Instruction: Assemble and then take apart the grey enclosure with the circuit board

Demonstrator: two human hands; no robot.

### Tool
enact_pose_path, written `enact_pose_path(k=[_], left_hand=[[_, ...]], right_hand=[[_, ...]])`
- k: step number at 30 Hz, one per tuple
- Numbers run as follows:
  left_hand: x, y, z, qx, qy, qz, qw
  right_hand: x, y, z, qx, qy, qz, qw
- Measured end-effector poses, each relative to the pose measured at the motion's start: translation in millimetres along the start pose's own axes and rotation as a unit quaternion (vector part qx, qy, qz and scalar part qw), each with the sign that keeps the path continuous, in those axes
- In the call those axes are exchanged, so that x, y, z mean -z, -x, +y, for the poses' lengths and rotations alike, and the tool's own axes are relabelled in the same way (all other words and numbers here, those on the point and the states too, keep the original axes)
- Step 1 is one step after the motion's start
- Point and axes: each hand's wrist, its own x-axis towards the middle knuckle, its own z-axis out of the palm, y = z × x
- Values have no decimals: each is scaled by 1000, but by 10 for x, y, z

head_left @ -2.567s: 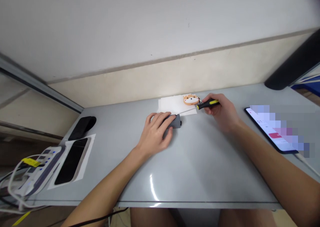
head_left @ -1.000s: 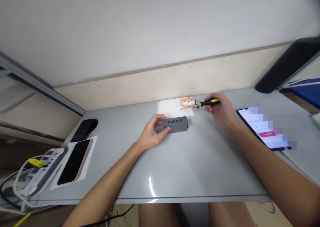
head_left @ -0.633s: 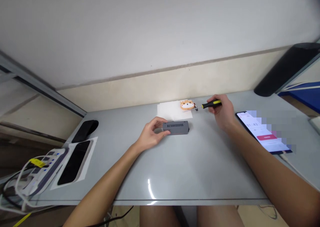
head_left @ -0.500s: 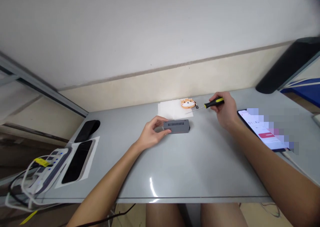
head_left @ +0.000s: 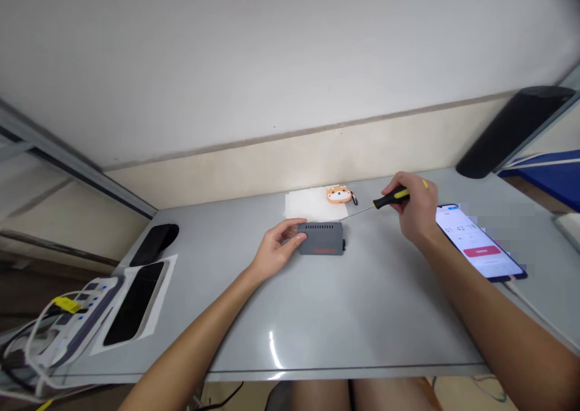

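My left hand (head_left: 281,246) grips the left end of a small dark grey box (head_left: 321,239) with vent slots along its top edge and reddish lettering on its front. In my right hand (head_left: 417,208) is a screwdriver (head_left: 387,200) with a black and yellow handle. Its thin shaft points left and down, and the tip lies at or just behind the box's upper right corner; whether it touches cannot be made out. Behind the box, a dog-faced orange and white case (head_left: 339,194) rests on white paper (head_left: 306,204).
A lit phone (head_left: 480,245) on a cable lies to the right, a dark phone (head_left: 135,302) on paper to the left. Beside that sit a power strip (head_left: 86,320) with cords and a black object (head_left: 154,243). A black cylinder (head_left: 512,133) leans at the back right.
The box has tilted so more of its front and lettering shows. The screwdriver's tip has come closer to the box's upper right corner. The whole view has shifted slightly.
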Motion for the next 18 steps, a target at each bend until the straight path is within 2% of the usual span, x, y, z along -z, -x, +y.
enact_pose_path(k=[4, 8, 10, 15, 18], left_hand=[[-42, 4, -24, 4, -30, 22, 999], [-43, -11, -27, 3, -74, 25, 997], [-44, -19, -28, -1, -97, 23, 995], [-65, -29, -30, -57, -178, 1, 982], [-80, -29, -20, -73, -201, -4, 977]], right_hand=[[27, 109, -97, 53, 35, -51, 997], [10, 233, -161, 101, 52, -77, 991], [-11, 291, -196, 122, 70, -111, 984], [-60, 384, -247, 112, 148, -235, 954], [-60, 391, -245, 110, 151, -261, 947]])
